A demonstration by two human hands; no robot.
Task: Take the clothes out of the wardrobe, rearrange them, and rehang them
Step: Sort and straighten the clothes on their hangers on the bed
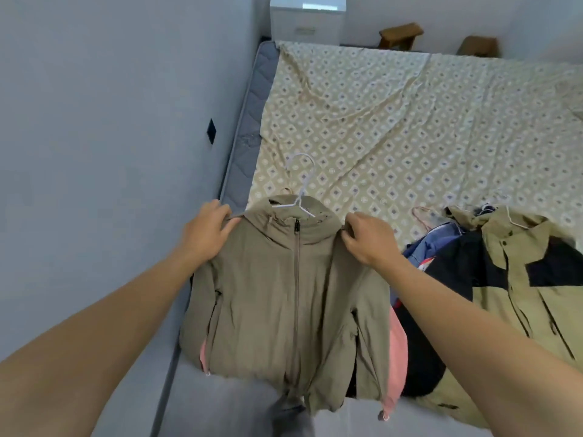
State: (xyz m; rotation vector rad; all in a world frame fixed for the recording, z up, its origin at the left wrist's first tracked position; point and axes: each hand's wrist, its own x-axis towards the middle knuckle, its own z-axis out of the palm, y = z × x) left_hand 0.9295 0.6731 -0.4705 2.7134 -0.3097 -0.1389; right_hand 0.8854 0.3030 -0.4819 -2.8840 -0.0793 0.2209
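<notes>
A taupe zip-up jacket [284, 298] hangs on a white hanger [299, 187], front facing me, at the near left corner of the bed. My left hand [206, 234] pinches its left shoulder. My right hand [367, 239] pinches its right shoulder. The hanger's hook sticks up above the collar. A pink garment [396, 357] shows from behind the jacket at both lower sides.
A pile of clothes lies on the bed to the right: an olive and black jacket [517, 288], a blue garment [441, 238], a black garment [419, 357]. The patterned bed sheet [410, 121] stretches ahead. A white wall [110, 137] runs along the left. A white cabinet [307, 20] stands beyond.
</notes>
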